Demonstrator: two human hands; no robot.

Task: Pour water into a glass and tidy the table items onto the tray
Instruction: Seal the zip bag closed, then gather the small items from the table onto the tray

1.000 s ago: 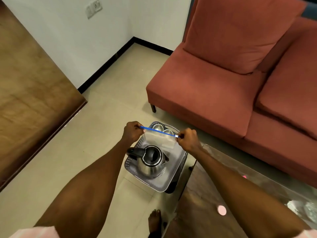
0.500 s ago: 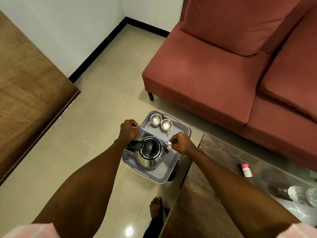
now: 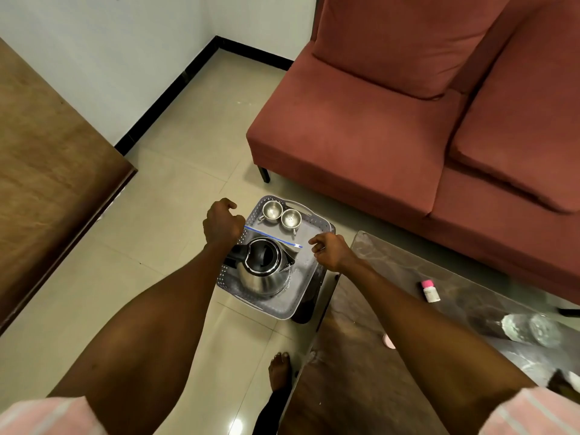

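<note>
A grey perforated tray [image 3: 309, 290] rests on a low dark stand beside the glass table. On it stand a steel kettle [image 3: 263, 271] with a black lid and two small steel cups [image 3: 271, 210] [image 3: 291, 218]. A clear zip bag with a blue strip [image 3: 273, 236] lies on the tray between the cups and the kettle. My left hand [image 3: 221, 224] hovers over the tray's left edge, loosely curled, its fingers away from the strip. My right hand [image 3: 329, 251] hangs just right of the strip's end, apart from it and holding nothing.
The glass table [image 3: 392, 271] at the right carries a small pink-capped bottle [image 3: 430, 291], a clear glass [image 3: 530, 331] and a pink round thing [image 3: 389, 342]. A red sofa [image 3: 392, 136] fills the back right. Brown wooden furniture [image 3: 47, 183] stands left. A bare foot [image 3: 279, 372] is on the tiles.
Both hands lowered the zip bag onto the tray and let go of its blue strip. The right hand has drawn slightly right. The view tilted down.
</note>
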